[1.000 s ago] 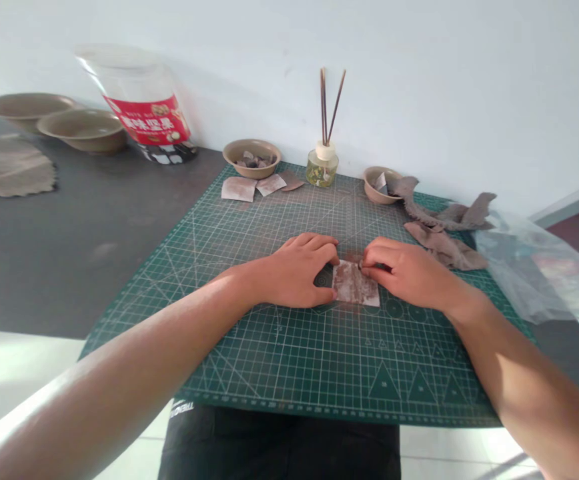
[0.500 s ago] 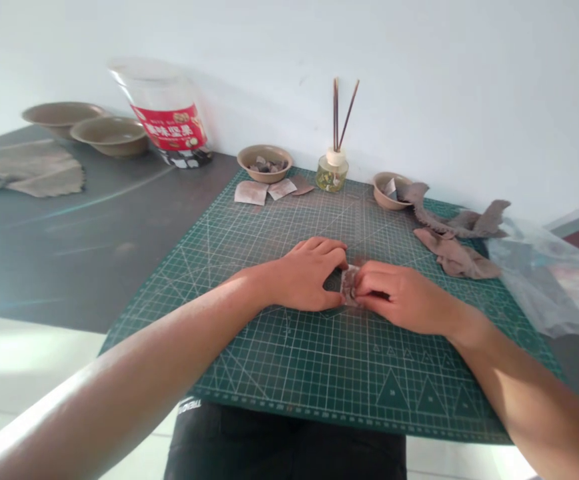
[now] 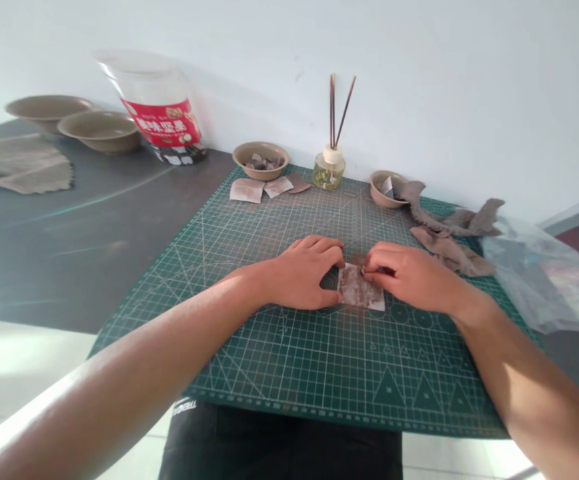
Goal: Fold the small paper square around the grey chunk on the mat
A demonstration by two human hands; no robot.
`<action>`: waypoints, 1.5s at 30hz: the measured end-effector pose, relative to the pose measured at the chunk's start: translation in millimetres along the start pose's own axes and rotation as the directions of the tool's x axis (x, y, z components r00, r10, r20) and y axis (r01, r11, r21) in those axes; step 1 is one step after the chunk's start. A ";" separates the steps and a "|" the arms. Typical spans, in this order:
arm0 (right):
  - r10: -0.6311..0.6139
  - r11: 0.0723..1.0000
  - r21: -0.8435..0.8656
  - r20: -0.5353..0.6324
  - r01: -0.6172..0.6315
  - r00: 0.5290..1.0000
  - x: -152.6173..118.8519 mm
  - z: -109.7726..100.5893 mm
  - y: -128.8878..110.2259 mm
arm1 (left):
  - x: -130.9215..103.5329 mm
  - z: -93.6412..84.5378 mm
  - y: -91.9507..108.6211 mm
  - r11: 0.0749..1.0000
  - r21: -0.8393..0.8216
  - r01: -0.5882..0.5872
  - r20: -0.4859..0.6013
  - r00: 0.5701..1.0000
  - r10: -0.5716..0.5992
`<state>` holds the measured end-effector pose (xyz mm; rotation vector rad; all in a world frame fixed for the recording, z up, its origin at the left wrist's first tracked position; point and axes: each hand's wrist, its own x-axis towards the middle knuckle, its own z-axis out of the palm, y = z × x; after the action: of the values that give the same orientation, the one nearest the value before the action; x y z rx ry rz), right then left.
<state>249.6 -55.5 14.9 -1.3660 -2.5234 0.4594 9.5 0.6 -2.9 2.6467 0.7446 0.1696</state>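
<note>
A small, roughly square white piece with brown smears (image 3: 360,289) lies flat on the green cutting mat (image 3: 319,367). My left hand (image 3: 309,273) rests on the mat at its left side, fingers spread, with the thumb and a fingertip touching the piece's left edge. Over the piece's upper right part is my right hand (image 3: 404,275), its fingers pinched together at the surface. Whatever may be between those fingertips is too small to make out.
Behind are a bowl of fragments (image 3: 261,172), pale pieces (image 3: 247,190), a reed diffuser (image 3: 328,170) and a second bowl (image 3: 383,195). Brown cloths (image 3: 452,253) and clear plastic (image 3: 534,287) lie right. Back left stand two bowls (image 3: 102,137), a tub (image 3: 162,123) and a cloth (image 3: 24,163).
My right hand has moved slightly up and to the right, uncovering much more of the smeared piece. My left hand stays at its left edge. The view has shifted slightly.
</note>
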 end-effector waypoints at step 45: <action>-0.116 0.992 0.058 0.039 0.114 0.993 -6.9 3.7 3.8 | -1.5 0.0 0.4 1.000 -0.010 -0.017 -0.004 1.000 0.017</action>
<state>255.0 -60.0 9.6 -1.1960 -2.5848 0.5369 8.4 -0.6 -2.8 2.6442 0.7212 0.1826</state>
